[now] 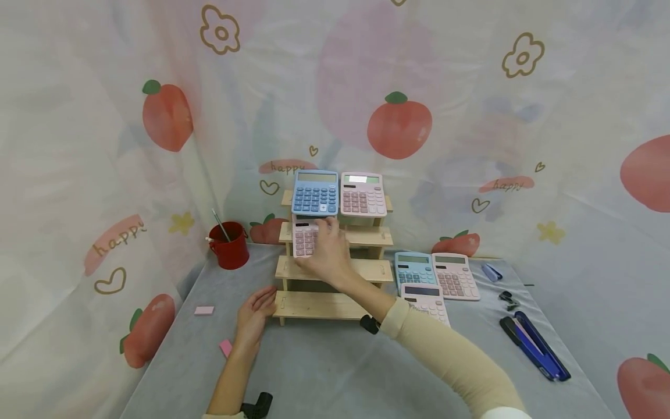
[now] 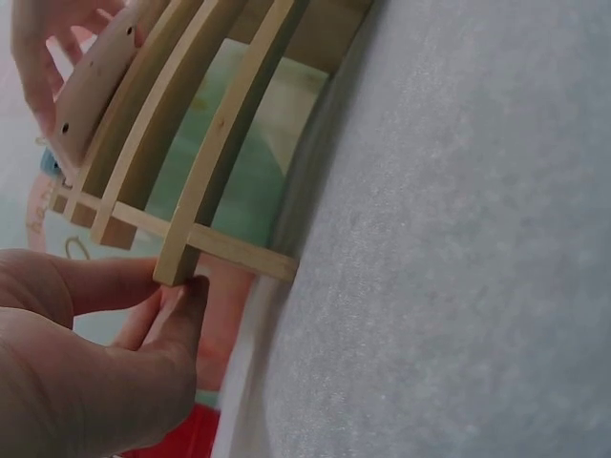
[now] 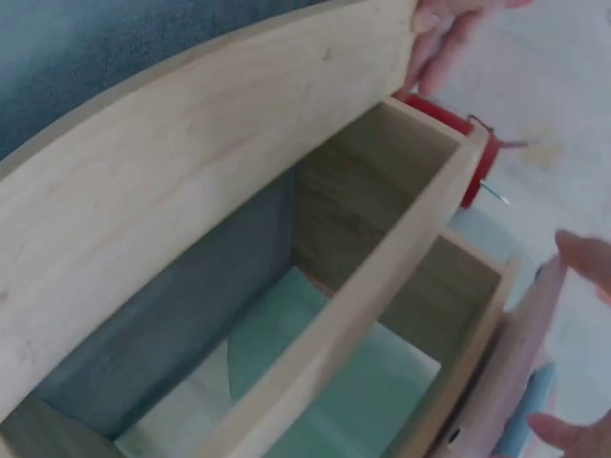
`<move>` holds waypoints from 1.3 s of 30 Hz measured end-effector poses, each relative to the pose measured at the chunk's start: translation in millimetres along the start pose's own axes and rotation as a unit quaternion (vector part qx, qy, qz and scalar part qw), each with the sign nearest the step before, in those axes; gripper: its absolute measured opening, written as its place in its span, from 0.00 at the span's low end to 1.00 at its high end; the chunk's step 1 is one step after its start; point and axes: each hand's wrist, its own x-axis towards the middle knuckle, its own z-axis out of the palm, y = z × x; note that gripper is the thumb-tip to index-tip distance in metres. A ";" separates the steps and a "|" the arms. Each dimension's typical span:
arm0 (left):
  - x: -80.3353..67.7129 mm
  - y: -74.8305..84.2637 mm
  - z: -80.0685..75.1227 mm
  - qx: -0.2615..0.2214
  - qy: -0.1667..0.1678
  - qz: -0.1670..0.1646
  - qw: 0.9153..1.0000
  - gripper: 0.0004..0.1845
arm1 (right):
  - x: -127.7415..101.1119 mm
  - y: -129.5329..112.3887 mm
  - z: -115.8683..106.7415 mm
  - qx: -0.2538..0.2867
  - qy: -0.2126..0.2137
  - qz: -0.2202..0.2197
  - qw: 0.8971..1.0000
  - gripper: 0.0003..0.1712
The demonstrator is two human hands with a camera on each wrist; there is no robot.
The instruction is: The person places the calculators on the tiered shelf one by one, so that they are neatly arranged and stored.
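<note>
A wooden stepped display rack [image 1: 319, 305] with several tiers stands on the table. On its top tier lean a blue calculator [image 1: 315, 192] and a pink calculator [image 1: 362, 186]. My right hand [image 1: 332, 253] grips another pink calculator [image 1: 302, 237] at the left of the tier below, covering part of its keys. The right wrist view shows that calculator [image 3: 506, 363] edge-on, with fingertips at its edges. My left hand [image 1: 252, 319] steadies the rack's lowest tier. In the left wrist view, the thumb and fingers pinch the end of that tier's board [image 2: 177, 262].
Right of the rack lie a blue calculator [image 1: 413, 267] and two pink ones [image 1: 455, 276]. Beyond them are a blue stapler [image 1: 536, 346], a smaller blue item [image 1: 492, 272] and black clips [image 1: 508, 299]. A red bucket [image 1: 230, 247] and pink blocks [image 1: 204, 311] are left.
</note>
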 end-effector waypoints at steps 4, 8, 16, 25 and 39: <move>0.5 -1.3 0.4 0.001 0.001 -0.009 1.000 0.28 | -0.2 -4.9 13.8 -0.009 0.026 0.009 1.000 0.58; 1.0 -3.1 2.2 -0.004 0.000 -0.009 1.000 0.28 | -1.4 -6.3 25.4 -0.021 0.033 0.000 0.999 0.51; 0.3 -1.5 3.1 -0.001 0.005 -0.001 1.000 0.27 | 3.4 -5.5 38.1 -0.057 0.051 -0.026 0.997 0.46; 2.7 -1.1 0.7 0.005 0.005 0.000 1.000 0.27 | 2.8 3.6 32.9 -0.056 0.012 -0.022 0.998 0.47; 3.6 -3.0 3.2 0.009 0.011 0.008 1.000 0.27 | -49.6 53.9 -36.6 -0.022 0.043 -0.054 0.997 0.42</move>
